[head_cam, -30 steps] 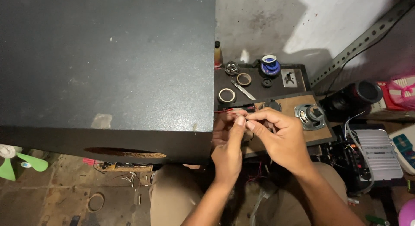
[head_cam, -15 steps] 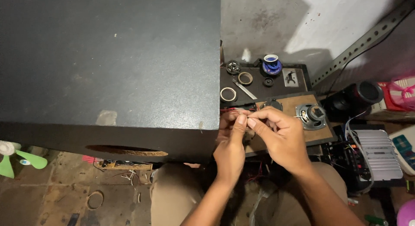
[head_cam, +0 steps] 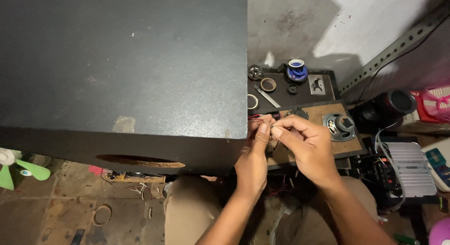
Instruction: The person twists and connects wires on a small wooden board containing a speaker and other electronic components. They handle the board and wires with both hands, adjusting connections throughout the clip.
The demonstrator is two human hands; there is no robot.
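My left hand [head_cam: 252, 163] and my right hand [head_cam: 307, 149] meet fingertip to fingertip beside the right edge of a large black speaker box [head_cam: 122, 76]. Both pinch thin wires [head_cam: 255, 117], red and dark, that come out near the box's edge. The wire ends are mostly hidden by my fingers. Just behind my hands lies a brown panel [head_cam: 323, 114] with a small round speaker [head_cam: 341, 125] mounted on it.
A black tray [head_cam: 281, 96] behind holds tape rolls, a blue spool [head_cam: 296, 70] and small parts. A grey amplifier [head_cam: 408, 167] with cables sits at right, a black cylinder speaker [head_cam: 389, 104] above it. A slotted metal bar [head_cam: 393, 50] leans on the wall. A green fan [head_cam: 14, 167] is at left.
The view has shifted slightly; my hands stay together on the wires, with the fingers working them in small movements.
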